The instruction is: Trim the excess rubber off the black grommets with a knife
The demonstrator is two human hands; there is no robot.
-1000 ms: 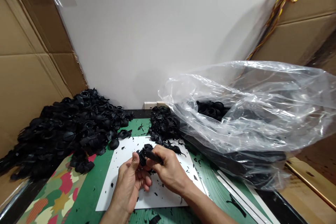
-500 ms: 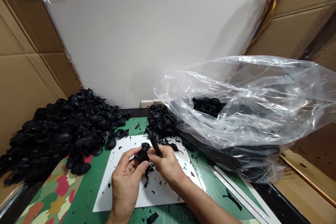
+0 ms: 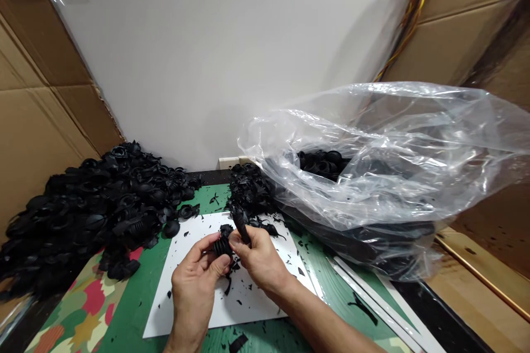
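My left hand (image 3: 199, 270) grips a black ribbed rubber bellows (image 3: 222, 246) between thumb and fingers, over the white sheet (image 3: 161, 309). Wrapped round a black stick-shaped handle (image 3: 240, 225), my right hand (image 3: 261, 256) is close against the bellows. The working end of that tool is hidden by fingers and the part, so its kind does not show. Black scraps lie scattered on the sheet beneath both hands.
A large heap of black rubber parts (image 3: 95, 204) spreads on the left. Behind the sheet sits a pile of black trimmings (image 3: 248, 187). A clear plastic bag (image 3: 372, 204) with black parts bulges at right, near white strips (image 3: 372, 300) on the green mat (image 3: 136, 292).
The whole view has shifted slightly, so everything sits a little further left. Both hands keep their holds, and the bellows appears slightly turned in my left hand.
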